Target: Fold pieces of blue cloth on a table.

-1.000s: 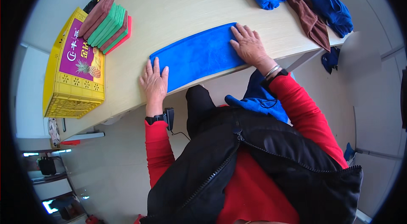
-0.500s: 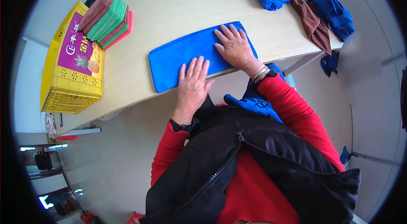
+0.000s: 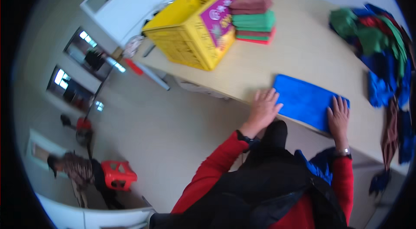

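A blue cloth, folded into a flat rectangle, lies along the front edge of the table. My left hand rests at its left end, fingers stretched out and touching the cloth's edge. At the right end lies my right hand, its fingers flat on the cloth. Neither hand grips anything. Beyond the cloth, to the left, stands a stack of folded brown, green and red cloths. More blue fabric shows by my lap, partly hidden by my jacket.
Beside the folded stack, a yellow plastic crate stands on the pale wooden table. A loose heap of green, blue and red cloths lies at the right, some hanging over the edge. At the lower left, a person is near a red stool.
The view has swung left, bringing the person and the red stool into sight. My hands have moved apart from the top of the blue cloth to its two ends.
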Tool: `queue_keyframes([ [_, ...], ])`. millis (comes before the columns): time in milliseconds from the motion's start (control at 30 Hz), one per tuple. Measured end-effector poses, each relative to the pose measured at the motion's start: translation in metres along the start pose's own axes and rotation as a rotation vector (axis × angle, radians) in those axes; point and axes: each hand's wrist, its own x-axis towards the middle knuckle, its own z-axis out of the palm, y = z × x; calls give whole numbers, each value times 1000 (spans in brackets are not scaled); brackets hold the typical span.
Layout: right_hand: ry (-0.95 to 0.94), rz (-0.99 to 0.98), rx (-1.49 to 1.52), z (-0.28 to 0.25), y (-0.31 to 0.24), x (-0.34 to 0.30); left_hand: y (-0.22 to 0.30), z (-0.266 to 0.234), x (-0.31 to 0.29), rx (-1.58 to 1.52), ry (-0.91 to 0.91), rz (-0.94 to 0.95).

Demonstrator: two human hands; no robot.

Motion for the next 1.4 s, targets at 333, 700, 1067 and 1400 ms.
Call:
queue_keyframes([
  [333,-12,-65,-8,20,5,9,6,16,29,-40,80,-371],
  [700,-48,-19,-48,12,6,9,13,41,40,-48,40,-533],
  [1067,-68,-5,-25,10,9,9,9,42,44,-163,9,-561],
  [1400,8,-36,18,22,17,13,12,32,55,-255,-40,-640],
])
